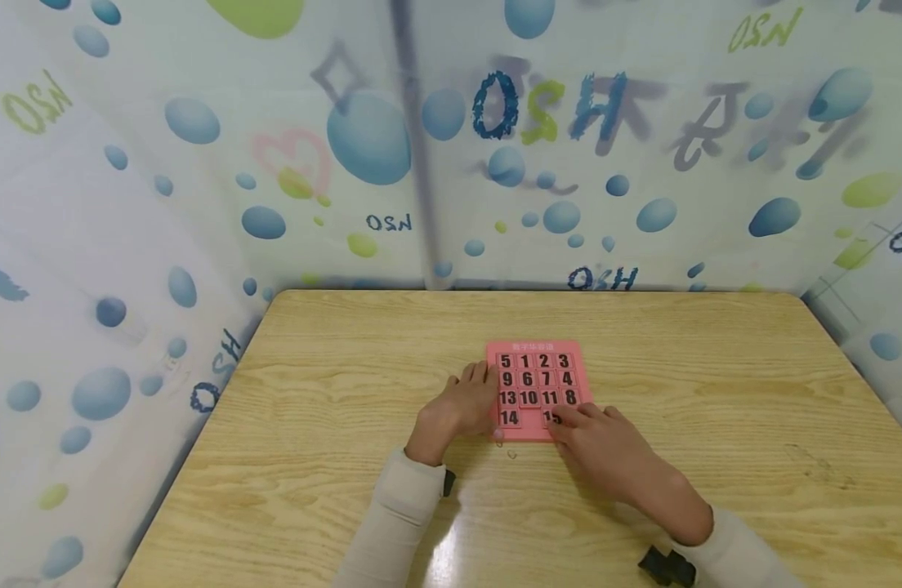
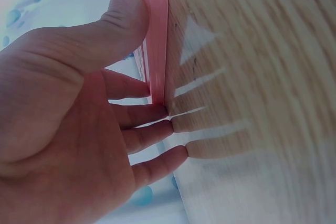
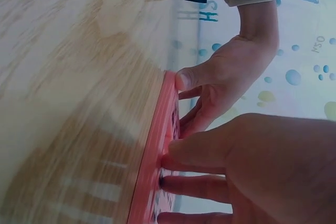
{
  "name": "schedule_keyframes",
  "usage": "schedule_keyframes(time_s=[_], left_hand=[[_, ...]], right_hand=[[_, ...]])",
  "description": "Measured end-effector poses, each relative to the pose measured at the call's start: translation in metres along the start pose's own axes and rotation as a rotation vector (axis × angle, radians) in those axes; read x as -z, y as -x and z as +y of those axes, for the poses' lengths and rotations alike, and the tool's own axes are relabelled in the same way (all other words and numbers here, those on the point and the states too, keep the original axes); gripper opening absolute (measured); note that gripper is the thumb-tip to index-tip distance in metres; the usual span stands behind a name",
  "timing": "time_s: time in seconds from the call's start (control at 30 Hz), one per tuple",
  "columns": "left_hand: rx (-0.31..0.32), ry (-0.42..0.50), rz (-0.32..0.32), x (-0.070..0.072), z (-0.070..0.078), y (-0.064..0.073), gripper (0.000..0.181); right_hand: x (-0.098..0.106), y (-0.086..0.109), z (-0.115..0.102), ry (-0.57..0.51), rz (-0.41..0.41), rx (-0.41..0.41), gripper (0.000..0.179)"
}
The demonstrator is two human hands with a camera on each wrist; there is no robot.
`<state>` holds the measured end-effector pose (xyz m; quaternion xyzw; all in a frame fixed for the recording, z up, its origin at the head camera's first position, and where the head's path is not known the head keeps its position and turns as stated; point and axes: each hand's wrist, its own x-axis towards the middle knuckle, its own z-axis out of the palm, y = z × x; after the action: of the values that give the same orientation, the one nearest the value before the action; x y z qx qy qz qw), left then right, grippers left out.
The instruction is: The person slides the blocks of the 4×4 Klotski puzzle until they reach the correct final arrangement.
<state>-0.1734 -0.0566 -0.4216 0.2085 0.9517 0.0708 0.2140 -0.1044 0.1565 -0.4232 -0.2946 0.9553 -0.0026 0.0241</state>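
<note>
A pink sliding number puzzle (image 1: 528, 436) lies flat on the table, its rows starting with 5, 9, 13 and 14. Between the 14 tile (image 1: 509, 417) and the 15 tile (image 1: 550, 418) in the bottom row there is a gap. My left hand (image 1: 462, 408) holds the puzzle at its left side, thumb (image 2: 123, 22) against the near edge and other fingers along the side, some tips on the table. From the lower right, my right hand (image 1: 613, 445) reaches over the board with fingertips on the 15 tile, hiding the bottom right corner.
The wooden table (image 1: 348, 351) carries the puzzle near its middle. Patterned curtains (image 1: 458, 188) with blue and green drops close off the back and sides. A black strap piece (image 1: 667, 566) hangs at the right wrist.
</note>
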Motion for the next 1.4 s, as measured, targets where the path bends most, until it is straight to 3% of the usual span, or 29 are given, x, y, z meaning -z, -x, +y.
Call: schedule_keyframes(time_s=[0.47, 0.93, 1.4], left_hand=[[0.01, 0.003, -0.002, -0.001, 0.0, -0.001, 0.103], [0.002, -0.036, 0.018, -0.001, 0.001, -0.001, 0.102], [0.003, -0.026, -0.001, -0.001, 0.0, -0.001, 0.103]], right_hand=[[-0.007, -0.015, -0.02, 0.01, 0.127, 0.099, 0.029], [-0.009, -0.021, -0.031, -0.054, 0.054, 0.115, 0.032], [-0.006, -0.016, -0.024, -0.025, 0.08, 0.097, 0.027]])
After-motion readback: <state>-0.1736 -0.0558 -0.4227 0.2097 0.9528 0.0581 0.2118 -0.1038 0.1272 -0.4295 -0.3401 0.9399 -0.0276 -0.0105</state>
